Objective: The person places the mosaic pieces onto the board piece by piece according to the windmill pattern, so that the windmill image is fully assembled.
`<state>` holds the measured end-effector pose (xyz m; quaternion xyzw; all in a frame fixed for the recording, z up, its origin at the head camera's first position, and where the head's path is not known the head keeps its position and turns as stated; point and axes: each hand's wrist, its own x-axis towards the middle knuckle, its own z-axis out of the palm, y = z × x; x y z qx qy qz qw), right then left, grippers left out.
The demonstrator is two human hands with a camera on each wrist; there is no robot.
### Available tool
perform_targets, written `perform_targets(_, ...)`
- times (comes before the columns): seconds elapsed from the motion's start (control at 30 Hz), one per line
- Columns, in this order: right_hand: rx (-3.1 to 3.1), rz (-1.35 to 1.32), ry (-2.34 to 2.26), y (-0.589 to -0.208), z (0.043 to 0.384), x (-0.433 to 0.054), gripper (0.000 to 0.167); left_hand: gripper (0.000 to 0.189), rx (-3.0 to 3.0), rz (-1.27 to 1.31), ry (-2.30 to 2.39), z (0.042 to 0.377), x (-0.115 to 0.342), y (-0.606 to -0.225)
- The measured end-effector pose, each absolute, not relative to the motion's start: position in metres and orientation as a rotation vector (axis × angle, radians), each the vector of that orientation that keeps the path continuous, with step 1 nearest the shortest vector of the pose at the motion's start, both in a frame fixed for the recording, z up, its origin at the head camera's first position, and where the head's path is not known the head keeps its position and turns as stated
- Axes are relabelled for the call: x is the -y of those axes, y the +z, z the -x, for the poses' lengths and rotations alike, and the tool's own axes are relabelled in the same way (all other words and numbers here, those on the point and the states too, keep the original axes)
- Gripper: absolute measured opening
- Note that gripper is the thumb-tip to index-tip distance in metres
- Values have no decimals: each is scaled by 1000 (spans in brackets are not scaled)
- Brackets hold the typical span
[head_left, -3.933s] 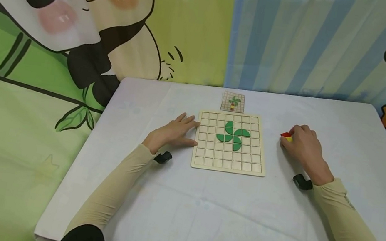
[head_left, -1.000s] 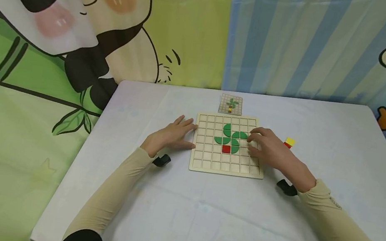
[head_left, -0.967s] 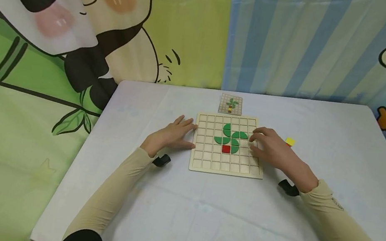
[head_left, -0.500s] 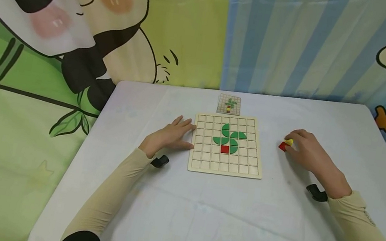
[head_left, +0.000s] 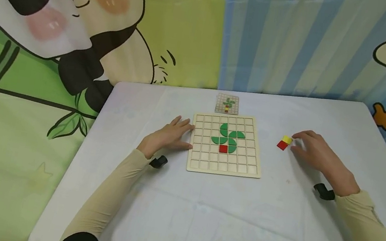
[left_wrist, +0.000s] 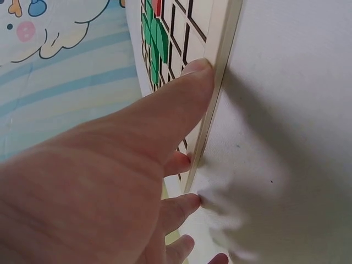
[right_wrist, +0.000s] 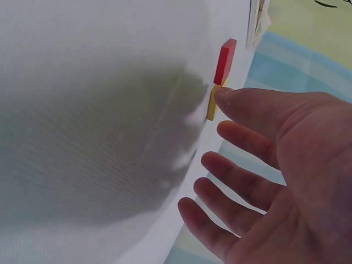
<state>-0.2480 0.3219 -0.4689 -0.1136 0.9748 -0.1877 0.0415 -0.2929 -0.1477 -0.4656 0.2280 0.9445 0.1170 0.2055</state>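
Observation:
In the head view a pale wooden grid board lies on the table, with several green quarter-round pieces and one red square tile in its cells. My left hand rests against the board's left edge with fingers spread; the left wrist view puts the thumb on the rim. To the right of the board, a yellow tile and another red tile lie corner to corner or touching. My right hand is just right of them, fingers loosely bent and parted. The right wrist view has its thumb partly covering the yellow tile.
A small pattern card with a printed grid lies behind the board. The white-covered table meets cartoon-printed cloth walls at its back and left. Black wrist cameras hang under both wrists.
A red tile has appeared on the board since the oldest frame. My right hand has left the board for the loose tiles, then drawn slightly right. My left hand stays in place.

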Motion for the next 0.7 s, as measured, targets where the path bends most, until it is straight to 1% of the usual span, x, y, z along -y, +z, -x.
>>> perform_targets(0.2, -2969, 364, -553, -471, 256, -318, 36, 79, -2632, -626, 334, 292, 150, -468)
perform_targets(0.7, -2950, 337, -532, -468, 267, -313, 35, 79, -2634, -623, 342, 292, 148, -466)
